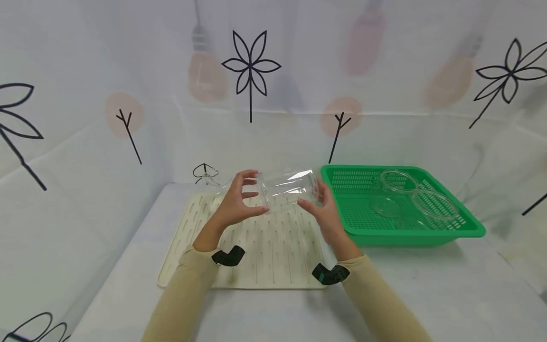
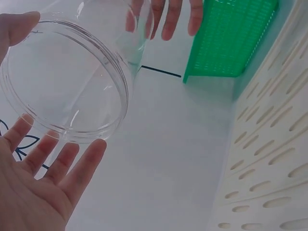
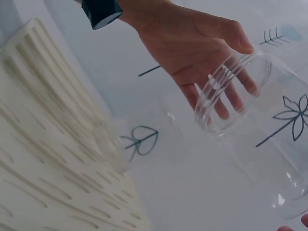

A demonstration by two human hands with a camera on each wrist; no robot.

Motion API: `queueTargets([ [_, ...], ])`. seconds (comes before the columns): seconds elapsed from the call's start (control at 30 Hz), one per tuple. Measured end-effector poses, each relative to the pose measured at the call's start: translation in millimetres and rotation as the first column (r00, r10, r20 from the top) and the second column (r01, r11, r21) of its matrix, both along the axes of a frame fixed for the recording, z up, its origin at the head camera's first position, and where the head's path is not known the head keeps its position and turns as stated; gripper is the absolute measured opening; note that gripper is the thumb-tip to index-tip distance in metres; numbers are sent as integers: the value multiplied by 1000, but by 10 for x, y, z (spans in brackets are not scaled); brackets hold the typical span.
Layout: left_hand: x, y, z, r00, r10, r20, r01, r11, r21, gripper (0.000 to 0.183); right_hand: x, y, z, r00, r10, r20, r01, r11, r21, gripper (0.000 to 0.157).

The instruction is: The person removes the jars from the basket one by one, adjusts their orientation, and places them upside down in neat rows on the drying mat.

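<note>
Both hands hold a clear jar [image 1: 286,187] on its side above a cream ridged drying mat [image 1: 273,256]. My left hand [image 1: 237,202] grips it round the threaded mouth, thumb on one side and fingers spread on the other, as the left wrist view shows. Round the other end curl the fingers of my right hand [image 1: 326,213]. In the right wrist view the jar's threaded rim [image 3: 214,94] sits against the left hand's fingers. Behind the left hand, a second clear vessel [image 3: 168,118] stands at the mat's far left, partly hidden and faint.
A green slotted basket [image 1: 416,240] stands on the table right of the mat, close to the right hand. Two clear jars lean inside it, a rear one [image 1: 399,180] and a front one [image 1: 436,204]. White patterned cloth [image 1: 265,142] hangs behind and at the sides.
</note>
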State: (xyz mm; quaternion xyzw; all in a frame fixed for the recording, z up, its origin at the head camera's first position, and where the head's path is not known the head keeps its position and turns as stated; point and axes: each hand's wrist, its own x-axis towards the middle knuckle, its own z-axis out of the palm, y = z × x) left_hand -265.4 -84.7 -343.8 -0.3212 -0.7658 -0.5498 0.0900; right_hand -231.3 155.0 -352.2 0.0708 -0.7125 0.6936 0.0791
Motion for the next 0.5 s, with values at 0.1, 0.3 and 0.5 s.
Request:
queueTargets([
  [0.1,-6,6,-4,1000,0,11,0,1000,13,85,12,-23,-111,1000,-2,17,3,999,-39,69],
  [0.3,11,18,2,999,-5,34,3,999,36,86,47,-78,-267,999,32,21,-31,999,-25,54],
  [0.5,24,39,23,997,-12,81,11,1000,19,86,71,-87,-264,998,60,-3,-61,998,-17,52],
])
